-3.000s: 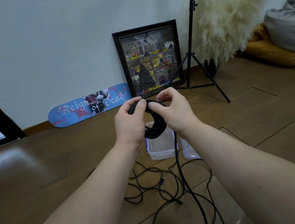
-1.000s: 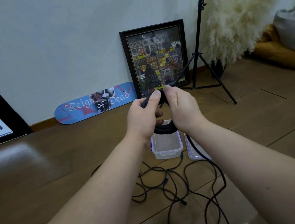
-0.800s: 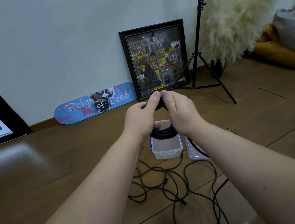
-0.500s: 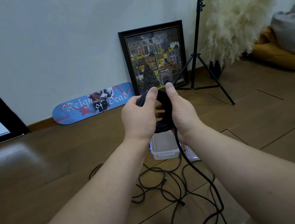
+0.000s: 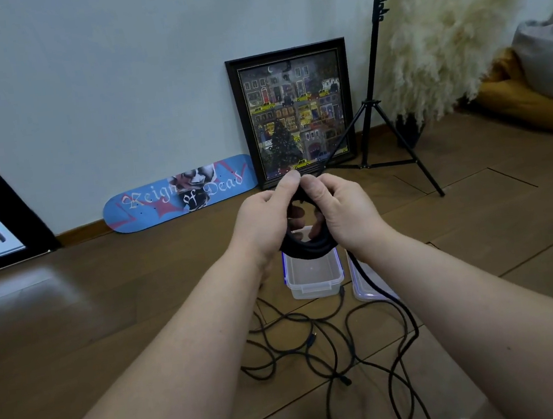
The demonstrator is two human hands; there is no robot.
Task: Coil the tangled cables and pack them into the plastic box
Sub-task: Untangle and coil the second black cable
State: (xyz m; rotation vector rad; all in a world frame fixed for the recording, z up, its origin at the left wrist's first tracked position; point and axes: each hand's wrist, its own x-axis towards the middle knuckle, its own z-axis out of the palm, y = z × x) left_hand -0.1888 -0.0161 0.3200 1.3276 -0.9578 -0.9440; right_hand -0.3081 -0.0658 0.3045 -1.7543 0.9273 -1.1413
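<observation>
Both hands grip a coil of black cable (image 5: 308, 245) above a clear plastic box (image 5: 313, 275) on the wooden floor, the left hand (image 5: 264, 222) and right hand (image 5: 348, 213) with fingers curled round its top. One strand trails down to loose tangled cables (image 5: 318, 349); what appears to be the lid (image 5: 363, 289) lies beside the box.

Both hands (image 5: 307, 216) have dropped slightly, the black coil (image 5: 308, 245) now hanging lower between them.
</observation>
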